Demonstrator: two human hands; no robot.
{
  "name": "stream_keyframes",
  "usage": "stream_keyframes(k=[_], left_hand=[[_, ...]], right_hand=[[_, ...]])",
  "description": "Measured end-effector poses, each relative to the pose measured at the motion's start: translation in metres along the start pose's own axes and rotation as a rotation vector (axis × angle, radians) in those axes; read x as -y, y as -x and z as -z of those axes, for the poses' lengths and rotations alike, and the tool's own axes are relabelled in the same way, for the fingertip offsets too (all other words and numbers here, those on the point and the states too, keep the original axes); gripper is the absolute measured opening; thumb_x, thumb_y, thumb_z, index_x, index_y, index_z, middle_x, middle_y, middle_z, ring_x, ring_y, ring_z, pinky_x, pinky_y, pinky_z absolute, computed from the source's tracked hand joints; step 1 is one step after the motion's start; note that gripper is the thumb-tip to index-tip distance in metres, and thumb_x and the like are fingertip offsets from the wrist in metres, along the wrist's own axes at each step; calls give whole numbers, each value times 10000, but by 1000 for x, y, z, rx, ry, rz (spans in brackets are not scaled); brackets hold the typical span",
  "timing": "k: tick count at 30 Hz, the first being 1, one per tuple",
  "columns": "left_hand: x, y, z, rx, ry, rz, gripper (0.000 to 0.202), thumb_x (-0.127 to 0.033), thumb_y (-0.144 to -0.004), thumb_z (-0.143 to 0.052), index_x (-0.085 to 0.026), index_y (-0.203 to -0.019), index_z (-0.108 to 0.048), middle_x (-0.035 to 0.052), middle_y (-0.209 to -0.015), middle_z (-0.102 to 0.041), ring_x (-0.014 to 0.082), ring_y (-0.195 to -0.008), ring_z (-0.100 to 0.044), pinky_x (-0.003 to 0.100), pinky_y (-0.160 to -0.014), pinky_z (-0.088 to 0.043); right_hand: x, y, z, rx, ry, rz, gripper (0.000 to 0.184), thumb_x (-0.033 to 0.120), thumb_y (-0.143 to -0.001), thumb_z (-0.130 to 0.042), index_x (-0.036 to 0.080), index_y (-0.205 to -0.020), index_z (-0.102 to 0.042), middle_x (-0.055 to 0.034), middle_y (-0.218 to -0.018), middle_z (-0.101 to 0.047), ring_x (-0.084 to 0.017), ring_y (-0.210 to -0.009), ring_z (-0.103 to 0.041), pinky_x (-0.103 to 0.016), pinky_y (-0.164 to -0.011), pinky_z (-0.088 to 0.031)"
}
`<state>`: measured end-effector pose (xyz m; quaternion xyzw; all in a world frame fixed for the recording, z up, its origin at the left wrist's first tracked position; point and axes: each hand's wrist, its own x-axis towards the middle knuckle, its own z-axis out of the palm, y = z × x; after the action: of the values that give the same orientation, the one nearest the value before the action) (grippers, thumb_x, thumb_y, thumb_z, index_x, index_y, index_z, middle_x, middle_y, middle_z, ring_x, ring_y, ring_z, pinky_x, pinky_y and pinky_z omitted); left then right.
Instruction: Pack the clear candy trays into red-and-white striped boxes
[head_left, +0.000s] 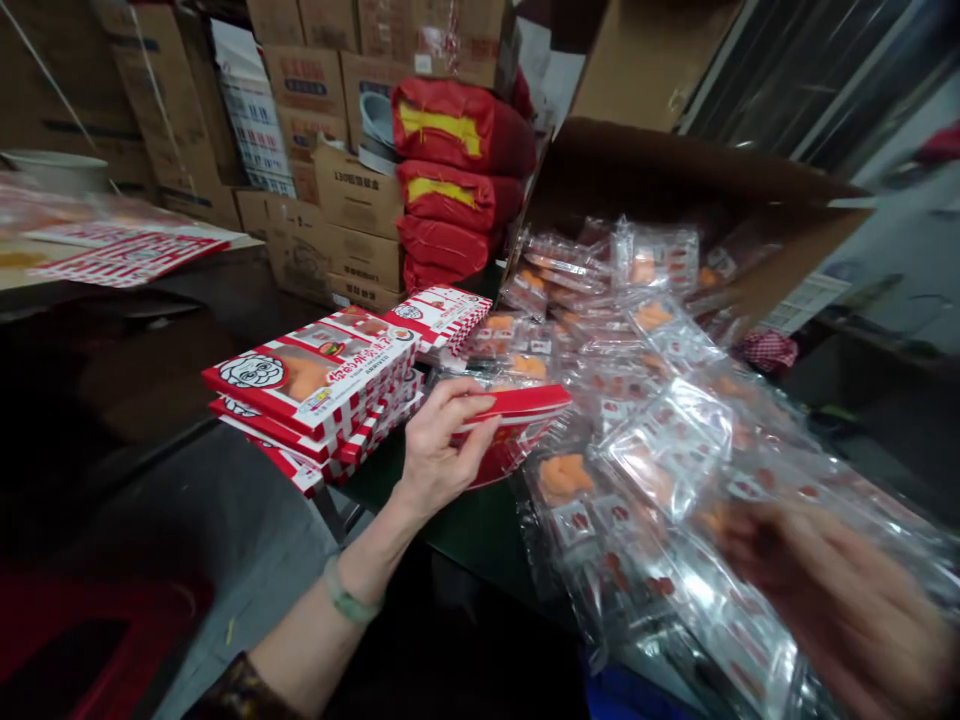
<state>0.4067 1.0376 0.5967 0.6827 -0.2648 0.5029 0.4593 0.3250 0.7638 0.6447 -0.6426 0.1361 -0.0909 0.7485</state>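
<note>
Head view: left hand (439, 445) holds a red carton (517, 425) at its near-left end, thumb on top, fingers curled round the edge; grip narrow, closed on the carton. The carton sits mid-scene, just right of the stack of red-and-white boxes (315, 395) and touching the near edge of the pile of clear plastic packets (660, 420).

Right hand (840, 600), near right, is blurred; it lies over or among the packets. Cannot tell whether its grip is closed on a packet or just resting flat.

Risks, as I judge them: the carton is pinched at one end only, so it could tilt or slip. The packets are slick and heaped loosely toward the bench (480, 525) edge; a sweep of the right hand could send some sliding off. The box stack leans unevenly and stands close to the left hand; a nudge could topple it.
</note>
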Motion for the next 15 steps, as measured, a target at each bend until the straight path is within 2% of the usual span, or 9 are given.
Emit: stream_keyframes(k=[1,3,4,6,7,9,12,15], left_hand=[[-2,1,1,-7,10,-9,101,-146,-833,-619,-153,-934,-617,71,-956,-624,141,-866,-632,284,-776,-536],[-4,2,3,-18,27,-21,119,-129,-826,-626,-153,-942,-616,72,-964,-625,139,-872,-632,274,-774,-538],[-3,3,3,-22,33,-23,132,-114,-823,-626,-152,-948,-615,74,-971,-623,137,-881,-631,268,-777,-538],[-2,4,4,-29,46,-25,154,-89,-818,-622,-151,-959,-613,79,-987,-618,137,-907,-628,263,-789,-537],[-1,5,4,-29,57,-26,158,-84,-820,-617,-151,-963,-614,81,-993,-617,139,-917,-626,264,-795,-538],[-1,5,4,-24,82,-33,152,-92,-828,-608,-156,-965,-622,80,-993,-621,142,-917,-625,271,-799,-540],[-3,5,5,-9,116,-58,143,-114,-835,-605,-165,-965,-637,78,-992,-634,148,-912,-631,271,-798,-545],[-6,6,5,3,129,-64,155,-105,-825,-612,-154,-968,-648,89,-992,-633,150,-917,-633,258,-793,-546]], right_hand=[[0,6,-27,75,17,29,278,430,-641,-808,227,-771,-670,-59,-741,-608,-121,-619,-550,-219,-515,-481],[-4,10,-85,322,-66,29,341,472,-614,-808,183,-705,-649,-24,-681,-590,-85,-543,-520,-201,-479,-452],[-7,8,-111,397,-101,-11,362,470,-603,-812,166,-665,-625,-7,-642,-578,-72,-506,-502,-191,-456,-435],[-15,3,-151,400,-144,-52,425,482,-542,-835,143,-601,-585,13,-563,-552,-63,-446,-474,-180,-401,-400],[-19,0,-162,371,-145,-62,447,486,-519,-842,137,-578,-569,18,-534,-544,-63,-424,-464,-179,-379,-390],[-21,-2,-171,313,-127,-84,476,500,-493,-845,133,-541,-545,22,-488,-526,-62,-385,-445,-181,-345,-376],[-17,-1,-163,284,-101,-212,472,500,-509,-831,142,-524,-523,38,-439,-491,-61,-344,-424,-181,-316,-359],[-21,0,-158,315,-34,-328,485,567,-599,-750,155,-519,-507,34,-419,-476,-76,-319,-419,-194,-296,-339]])
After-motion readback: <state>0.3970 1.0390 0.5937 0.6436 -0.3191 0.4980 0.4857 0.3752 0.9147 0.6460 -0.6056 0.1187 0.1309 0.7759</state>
